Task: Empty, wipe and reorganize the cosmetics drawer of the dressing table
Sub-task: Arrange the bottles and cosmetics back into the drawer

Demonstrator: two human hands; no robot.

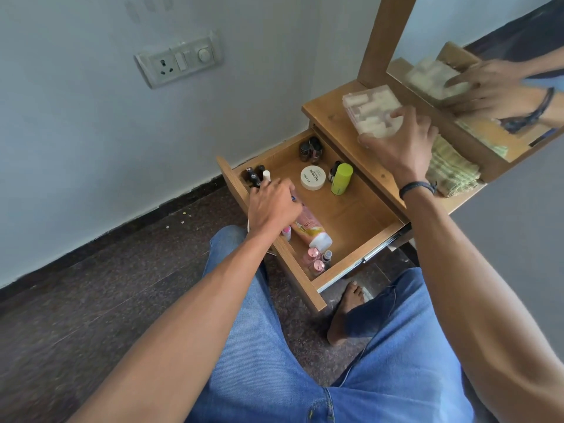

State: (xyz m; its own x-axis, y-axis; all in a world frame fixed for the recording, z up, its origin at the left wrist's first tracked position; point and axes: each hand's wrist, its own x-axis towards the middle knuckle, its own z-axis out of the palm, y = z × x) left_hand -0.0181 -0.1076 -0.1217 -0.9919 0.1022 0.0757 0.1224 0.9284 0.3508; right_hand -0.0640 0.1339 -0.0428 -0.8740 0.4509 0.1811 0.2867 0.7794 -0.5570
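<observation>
The wooden drawer (351,215) of the dressing table stands pulled open. Inside are dark nail polish bottles (309,149), more dark bottles (254,175), a white round jar (312,178), a lime green bottle (341,178), a pink tube (308,227) and pink-capped bottles (314,259). My left hand (271,206) is down in the drawer's front left, fingers curled round a small blue-marked item that is mostly hidden. My right hand (403,138) holds a clear plastic box (370,111) of white rolls on the table top (326,114), thumb at its near edge.
A green checked cloth (451,169) lies folded on the table top by the mirror (488,87). A switchboard (178,61) is on the wall to the left. My knees in blue jeans and a bare foot (348,312) are below the drawer.
</observation>
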